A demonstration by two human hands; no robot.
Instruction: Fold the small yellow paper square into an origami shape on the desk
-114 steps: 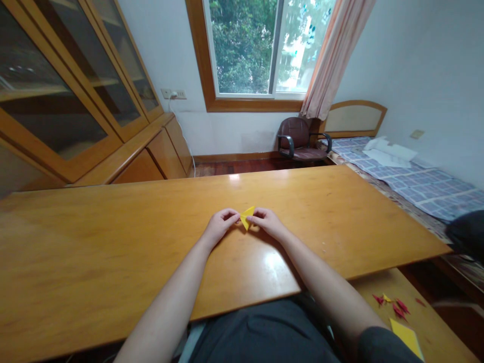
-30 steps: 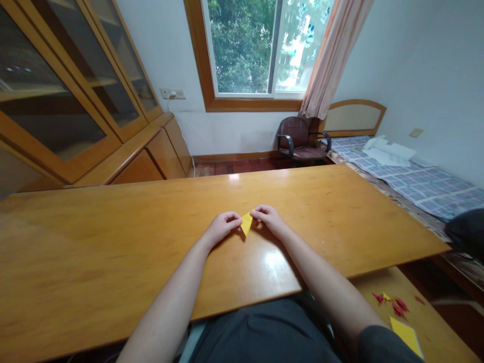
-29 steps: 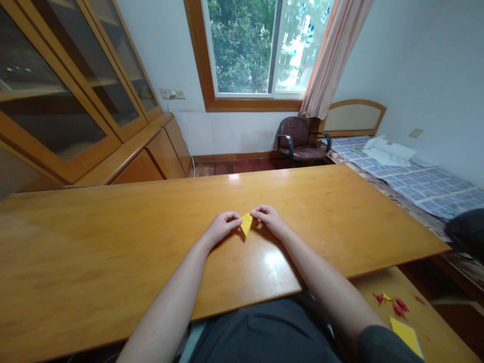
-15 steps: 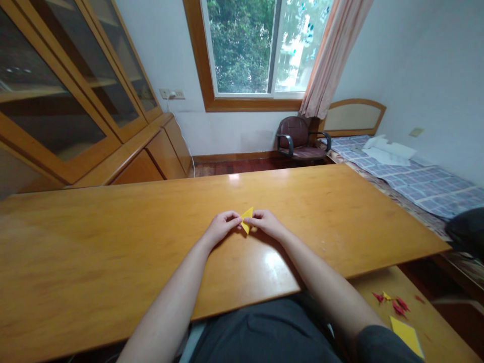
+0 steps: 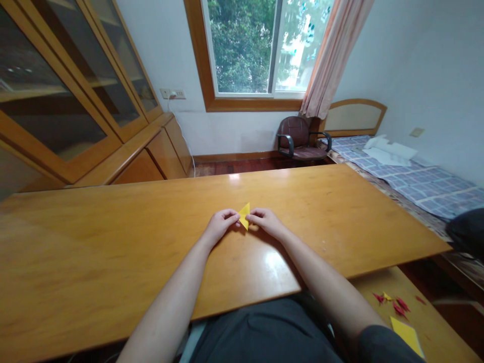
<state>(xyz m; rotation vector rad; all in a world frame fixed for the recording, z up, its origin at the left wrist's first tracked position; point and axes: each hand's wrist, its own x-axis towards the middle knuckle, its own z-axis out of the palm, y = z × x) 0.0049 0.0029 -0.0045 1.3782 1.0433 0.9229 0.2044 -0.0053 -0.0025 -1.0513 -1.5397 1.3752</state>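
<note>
A small piece of folded yellow paper [image 5: 244, 214] is held between my hands over the wooden table [image 5: 124, 252]. It looks roughly triangular, with one point up and one down. My left hand [image 5: 222, 224] pinches its left corner between thumb and fingers. On the other side, my right hand [image 5: 265, 222] grips the right edge, its thumb lying on the near face of the paper. Parts of the paper are covered by the fingertips.
At the lower right, a lower wooden surface [image 5: 372, 282] carries red folded paper pieces [image 5: 400, 305], a small yellow one [image 5: 386, 296] and a stack of yellow paper [image 5: 407, 337]. Beyond the table stand a brown armchair [image 5: 297, 136], a bed [image 5: 423, 186] and a glass-door cabinet [image 5: 113, 136].
The yellow paper has shifted slightly up and left and turned a little. My right thumb now lies nearer its right edge; both hands keep hold.
</note>
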